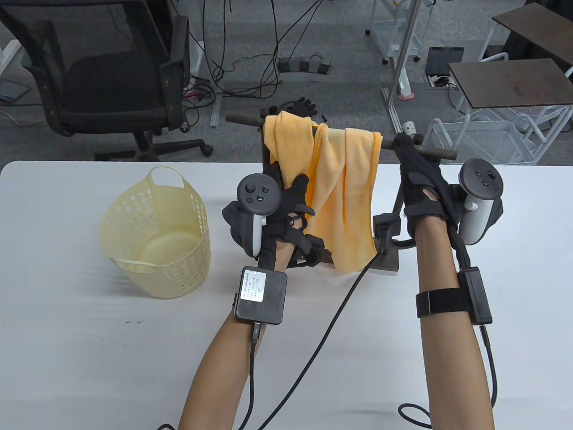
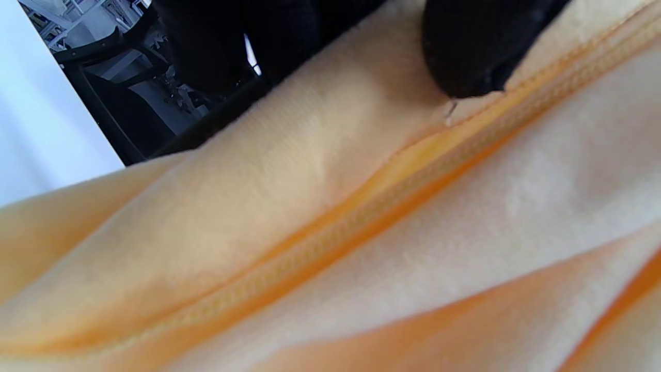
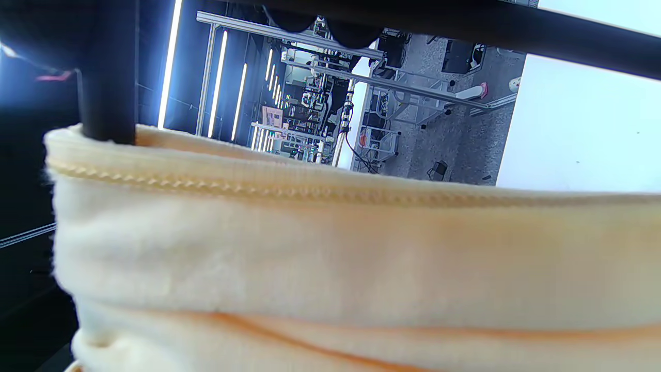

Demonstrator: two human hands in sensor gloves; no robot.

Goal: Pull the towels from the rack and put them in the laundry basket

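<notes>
Zero towels in laundry basket yet; orange towels hang on rack. My left hand pinches towel edge, right hand grips rack bar.

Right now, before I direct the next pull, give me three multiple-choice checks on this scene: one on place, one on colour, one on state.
1. Where does the laundry basket stand?
A. Left of the rack
B. Right of the rack
C. Under the table

2. What colour are the towels?
A. Blue
B. Orange-yellow
C. Grey

3. What is the right hand doing?
A. Resting flat on the table
B. Reaching into the basket
C. Gripping the rack's bar

Answers: 1 A, it sits toward the table view's left side; 2 B, all views show orange-yellow cloth; 3 C, its fingers curl over the bar's right end.
</notes>
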